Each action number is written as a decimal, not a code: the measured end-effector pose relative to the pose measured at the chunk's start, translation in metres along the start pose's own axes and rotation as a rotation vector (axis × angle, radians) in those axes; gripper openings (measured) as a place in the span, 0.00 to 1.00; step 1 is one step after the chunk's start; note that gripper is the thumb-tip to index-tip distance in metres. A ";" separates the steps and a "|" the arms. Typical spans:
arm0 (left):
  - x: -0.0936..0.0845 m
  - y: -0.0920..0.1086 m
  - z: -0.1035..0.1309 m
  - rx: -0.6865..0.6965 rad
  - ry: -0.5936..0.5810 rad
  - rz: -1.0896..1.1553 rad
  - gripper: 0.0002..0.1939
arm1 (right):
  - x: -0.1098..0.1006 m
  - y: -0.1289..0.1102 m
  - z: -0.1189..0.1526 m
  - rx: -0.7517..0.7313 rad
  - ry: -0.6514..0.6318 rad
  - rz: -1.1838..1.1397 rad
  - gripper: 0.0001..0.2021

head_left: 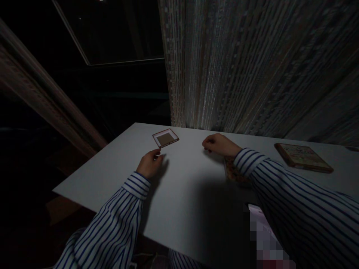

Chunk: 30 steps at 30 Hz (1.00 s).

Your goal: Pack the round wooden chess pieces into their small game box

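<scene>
A small brown-edged frame or tray (166, 139) with a pale inside lies on the white table (179, 179). My left hand (150, 163) is just in front of its near edge, fingers curled with a gap between thumb and forefinger; whether it touches the edge is hard to tell. To the right, my right hand (220, 145) hovers over the table, fingers bent in; whether anything small is between them I cannot make out. A brown patterned item (234, 172) sits beneath my right wrist, partly hidden by the striped sleeve.
A flat box with a brown rim and printed top (304, 157) lies at the right of the table. Near the front right is a lit, pixelated object (266, 239). Behind the table hang string curtains (202, 74), with a dark window to the left.
</scene>
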<state>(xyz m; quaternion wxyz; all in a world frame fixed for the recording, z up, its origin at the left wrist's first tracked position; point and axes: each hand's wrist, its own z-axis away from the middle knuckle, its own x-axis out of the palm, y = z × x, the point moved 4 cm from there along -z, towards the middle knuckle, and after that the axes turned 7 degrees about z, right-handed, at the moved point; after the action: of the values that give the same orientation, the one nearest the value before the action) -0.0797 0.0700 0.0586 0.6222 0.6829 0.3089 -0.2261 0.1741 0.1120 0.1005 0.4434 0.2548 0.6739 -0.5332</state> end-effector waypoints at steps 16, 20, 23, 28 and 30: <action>0.005 -0.043 -0.068 -0.219 0.109 0.289 0.20 | 0.070 -0.026 -0.105 0.057 0.015 0.102 0.14; 0.012 -0.050 -0.079 -0.236 0.096 0.367 0.17 | 0.078 -0.027 -0.120 0.100 0.012 0.138 0.15; 0.015 -0.053 -0.084 -0.228 0.088 0.413 0.16 | 0.084 -0.026 -0.130 0.125 0.002 0.164 0.15; 0.019 -0.059 -0.089 -0.211 0.088 0.484 0.16 | 0.090 -0.025 -0.140 0.160 -0.014 0.196 0.16; 0.020 -0.061 -0.091 -0.210 0.088 0.498 0.16 | 0.092 -0.025 -0.142 0.161 -0.023 0.198 0.15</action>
<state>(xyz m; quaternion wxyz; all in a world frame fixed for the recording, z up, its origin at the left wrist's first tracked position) -0.1159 0.1645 0.0126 0.7119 0.6789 0.1799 -0.0027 0.0637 0.2263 0.0384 0.4795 0.3486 0.5955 -0.5421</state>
